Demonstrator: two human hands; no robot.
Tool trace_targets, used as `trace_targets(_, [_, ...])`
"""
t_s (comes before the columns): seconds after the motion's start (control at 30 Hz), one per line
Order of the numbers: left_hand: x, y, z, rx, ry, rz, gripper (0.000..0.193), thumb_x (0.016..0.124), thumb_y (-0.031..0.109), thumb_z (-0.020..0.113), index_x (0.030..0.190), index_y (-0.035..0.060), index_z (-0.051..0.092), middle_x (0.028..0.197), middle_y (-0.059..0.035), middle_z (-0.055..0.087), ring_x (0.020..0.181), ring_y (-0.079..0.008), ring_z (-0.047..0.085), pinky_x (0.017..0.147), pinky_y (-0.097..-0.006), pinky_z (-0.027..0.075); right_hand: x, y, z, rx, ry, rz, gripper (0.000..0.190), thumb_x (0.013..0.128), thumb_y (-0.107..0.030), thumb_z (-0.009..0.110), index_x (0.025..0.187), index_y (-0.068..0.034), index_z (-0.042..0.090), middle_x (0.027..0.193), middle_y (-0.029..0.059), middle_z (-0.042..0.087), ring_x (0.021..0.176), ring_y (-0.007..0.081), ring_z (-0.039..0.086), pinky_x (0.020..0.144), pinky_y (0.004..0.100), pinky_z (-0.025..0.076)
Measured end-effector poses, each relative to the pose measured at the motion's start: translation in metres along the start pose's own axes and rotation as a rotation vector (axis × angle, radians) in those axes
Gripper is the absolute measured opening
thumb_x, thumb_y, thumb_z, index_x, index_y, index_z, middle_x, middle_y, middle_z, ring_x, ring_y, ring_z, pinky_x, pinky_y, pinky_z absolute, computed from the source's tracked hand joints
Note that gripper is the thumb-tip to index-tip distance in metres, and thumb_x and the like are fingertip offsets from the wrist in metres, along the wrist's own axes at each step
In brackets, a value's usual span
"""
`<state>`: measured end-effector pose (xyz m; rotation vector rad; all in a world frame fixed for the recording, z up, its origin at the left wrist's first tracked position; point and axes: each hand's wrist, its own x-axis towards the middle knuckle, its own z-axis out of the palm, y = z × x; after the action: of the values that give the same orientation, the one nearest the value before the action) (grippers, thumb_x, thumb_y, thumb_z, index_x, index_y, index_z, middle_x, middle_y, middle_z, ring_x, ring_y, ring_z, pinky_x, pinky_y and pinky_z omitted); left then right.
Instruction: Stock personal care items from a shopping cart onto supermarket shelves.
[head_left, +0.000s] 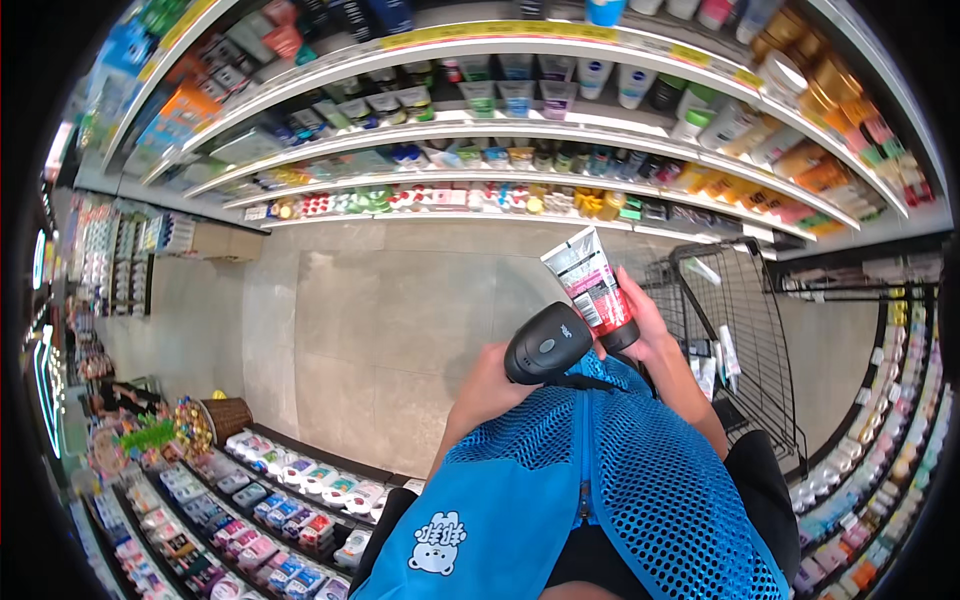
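Observation:
My left hand (493, 379) is wrapped around a black handheld barcode scanner (551, 343), its head turned toward the right hand. In my right hand (646, 319) is a squeeze tube (592, 289), tilted with its dark cap down and its flat crimped end up. The tube is silver at the top and red toward the cap. A printed barcode on it faces up, close beside the scanner's front. The fingers behind the tube are mostly hidden, and so is the scanner's handle.
A black wire shopping cart (739, 322) stands at my right with several tubes and packs (724, 356) inside. Ahead, curved-looking white shelves (450, 131) carry cosmetic tubes and bottles. Packaged goods (300, 502) line the lower shelves behind left. A wicker basket (227, 418) sits at the left.

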<state>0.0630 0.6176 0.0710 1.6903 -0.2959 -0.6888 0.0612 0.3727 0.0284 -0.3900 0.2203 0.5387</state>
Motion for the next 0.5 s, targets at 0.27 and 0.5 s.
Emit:
trace_targets(0.27, [-0.028, -0.02, -0.05, -0.318, 0.217, -0.085, 0.028, 0.073, -0.002, 0.074, 0.098, -0.0025, 0.063, 0.084, -0.009, 0.069, 0.072, -0.0149, 0.065, 0.064, -0.029, 0.052, 0.057, 0.031, 0.04, -0.158, -0.079, 0.0, 0.053, 0.1, -0.043, 0.029, 0.131, -0.001, 0.04, 0.11, 0.0245, 0.06, 0.068, 0.0305, 0.065, 0.047, 0.0392, 0.056])
trace_targets(0.5, [-0.015, -0.035, -0.07, -0.42, 0.257, -0.011, 0.03, 0.079, -0.001, 0.071, 0.107, -0.0039, 0.06, 0.088, -0.0098, 0.067, 0.069, -0.0136, 0.065, 0.063, -0.0272, 0.052, 0.094, 0.025, 0.055, -0.307, -0.049, -0.088, 0.046, 0.1, -0.036, 0.038, 0.131, -0.002, 0.041, 0.116, 0.0215, 0.058, 0.08, 0.0251, 0.065, 0.059, 0.0357, 0.057])
